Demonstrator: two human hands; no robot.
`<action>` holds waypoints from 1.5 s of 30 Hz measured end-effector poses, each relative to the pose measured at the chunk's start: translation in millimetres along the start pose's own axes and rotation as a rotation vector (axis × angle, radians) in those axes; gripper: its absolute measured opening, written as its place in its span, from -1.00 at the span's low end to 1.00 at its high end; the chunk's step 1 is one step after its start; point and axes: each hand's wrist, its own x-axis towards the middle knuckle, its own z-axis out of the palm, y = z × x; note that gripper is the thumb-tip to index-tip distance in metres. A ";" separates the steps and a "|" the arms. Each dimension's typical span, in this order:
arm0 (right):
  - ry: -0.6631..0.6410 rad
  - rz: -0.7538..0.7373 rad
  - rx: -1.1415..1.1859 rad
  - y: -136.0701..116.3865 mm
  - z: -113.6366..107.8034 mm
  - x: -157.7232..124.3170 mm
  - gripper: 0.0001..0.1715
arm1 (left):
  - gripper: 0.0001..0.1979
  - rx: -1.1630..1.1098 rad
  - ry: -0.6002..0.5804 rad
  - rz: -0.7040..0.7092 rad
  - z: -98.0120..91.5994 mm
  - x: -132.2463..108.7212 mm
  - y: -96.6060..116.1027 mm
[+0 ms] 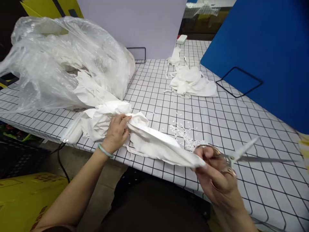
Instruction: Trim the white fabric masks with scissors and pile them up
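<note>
A piece of white fabric [159,145] stretches between both hands above the table's front edge. My left hand [118,130], with a pale green bangle at the wrist, pinches its left end. At the other end, my right hand [214,175] grips the fabric between thumb and fingertips. Scissors [238,156] hang from that same hand, handles around the fingers, blades apart and pointing right. Crumpled white cloth [96,120] lies just left of my left hand. Behind the fabric are many small white snippets [183,133], scattered over the checked tablecloth.
A big clear plastic bag [72,58] with white cloth spilling out stands at the left. White fabric pieces with straps [190,82] are heaped farther back. A lilac panel [135,25] and a blue panel [270,48] rise behind. A yellow box [29,196] is below left.
</note>
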 end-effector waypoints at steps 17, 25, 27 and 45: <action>-0.057 -0.083 -0.447 39.0 60.9 15.7 -0.42 | -0.76 0.068 -0.009 0.180 -12.5 33.8 61.4; -0.009 -0.161 -0.078 41.2 83.9 61.6 -0.55 | -0.89 -1.089 -0.679 -0.254 -39.9 27.2 69.5; -0.029 -0.157 -0.059 35.6 78.7 62.9 -0.58 | -0.79 -1.452 -0.773 -0.425 -35.0 17.5 71.1; -0.142 0.172 -0.031 53.0 82.5 19.6 -0.49 | -0.69 -1.314 -0.062 -0.200 -16.8 17.9 121.5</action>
